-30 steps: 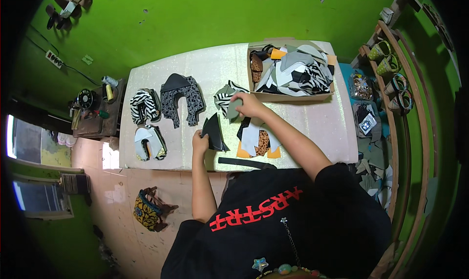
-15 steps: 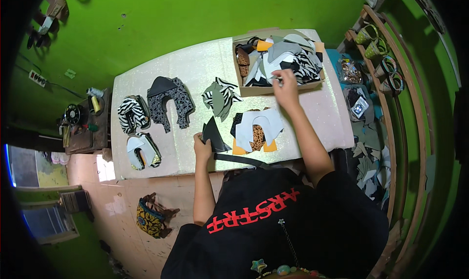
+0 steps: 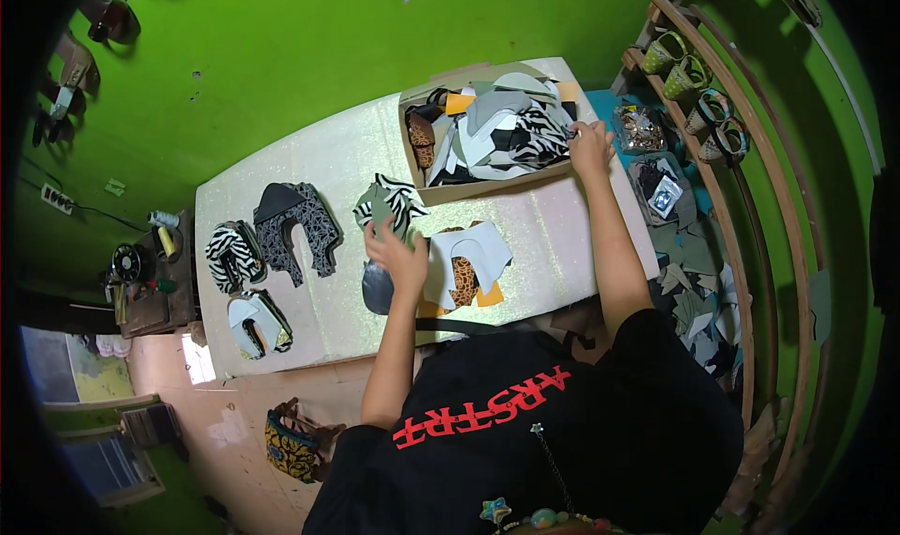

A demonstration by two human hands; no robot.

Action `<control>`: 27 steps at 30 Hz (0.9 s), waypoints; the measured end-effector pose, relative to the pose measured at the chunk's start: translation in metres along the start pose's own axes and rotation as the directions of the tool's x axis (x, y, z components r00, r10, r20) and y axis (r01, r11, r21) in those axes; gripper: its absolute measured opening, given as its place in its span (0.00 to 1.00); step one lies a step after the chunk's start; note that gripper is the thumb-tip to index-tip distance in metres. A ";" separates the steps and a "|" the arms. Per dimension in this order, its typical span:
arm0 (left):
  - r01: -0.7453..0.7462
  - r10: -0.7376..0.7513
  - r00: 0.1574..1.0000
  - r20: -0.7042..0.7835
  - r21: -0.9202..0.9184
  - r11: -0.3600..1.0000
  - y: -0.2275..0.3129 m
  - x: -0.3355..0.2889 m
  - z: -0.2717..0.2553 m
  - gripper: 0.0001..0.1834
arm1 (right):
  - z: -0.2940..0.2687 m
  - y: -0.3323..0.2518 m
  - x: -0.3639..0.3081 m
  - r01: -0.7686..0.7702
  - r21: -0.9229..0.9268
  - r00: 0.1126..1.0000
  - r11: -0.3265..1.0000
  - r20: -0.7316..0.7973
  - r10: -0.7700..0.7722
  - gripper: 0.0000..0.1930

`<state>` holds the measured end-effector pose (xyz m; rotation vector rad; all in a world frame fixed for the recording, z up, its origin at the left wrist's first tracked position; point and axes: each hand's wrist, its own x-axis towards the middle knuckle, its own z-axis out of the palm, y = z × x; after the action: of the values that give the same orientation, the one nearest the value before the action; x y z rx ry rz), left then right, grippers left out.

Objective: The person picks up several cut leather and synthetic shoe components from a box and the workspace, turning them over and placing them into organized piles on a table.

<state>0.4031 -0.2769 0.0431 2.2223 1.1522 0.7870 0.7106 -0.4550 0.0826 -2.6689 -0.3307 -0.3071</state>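
My left hand point(image 3: 398, 256) is over the table with its fingers spread. Beneath it lies a dark, smooth cut piece point(image 3: 377, 287), partly covered by the hand. Just beyond the fingers is a small heap of zebra-striped and grey-green pieces point(image 3: 380, 200). My right hand point(image 3: 592, 149) is at the right end of a cardboard box point(image 3: 497, 186), its fingers bent at the edge of the zebra-striped pieces point(image 3: 542, 130); what they grip is hidden. The box is full of white, grey, black and striped cut pieces. Between my arms lies a stack with white point(image 3: 489, 246) and leopard-print pieces point(image 3: 464, 282).
On the table's left are a dark patterned U-shaped stack point(image 3: 314, 221), a zebra-striped stack point(image 3: 232, 254) and a white-topped one point(image 3: 258, 321). A wooden rack with shoes point(image 3: 689, 75) and scrap piles stand to the right. A patterned bag point(image 3: 291, 446) is on the floor.
My left hand has let go of the dark piece and opened above it. My right hand has moved from the box's front side to its right end. The view has shifted slightly.
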 end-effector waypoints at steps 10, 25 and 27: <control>-0.380 0.393 0.918 0.056 -0.155 0.912 0.107 0.031 0.041 0.21 | -0.018 0.007 0.023 0.280 0.158 0.955 0.947 0.055 -0.292 0.03; -0.770 0.776 0.566 0.279 -0.158 0.619 0.209 0.094 0.125 0.24 | -0.029 0.004 0.013 0.479 0.590 0.806 0.649 -0.003 -0.592 0.05; -0.780 0.766 0.572 0.295 -0.094 0.619 0.205 0.100 0.130 0.20 | -0.028 0.006 0.010 0.500 0.596 0.795 0.628 -0.029 -0.606 0.06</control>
<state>0.6524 -0.3196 0.1136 2.7665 -0.0396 0.6675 0.7170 -0.4710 0.1072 -1.9186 -1.1325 -0.1140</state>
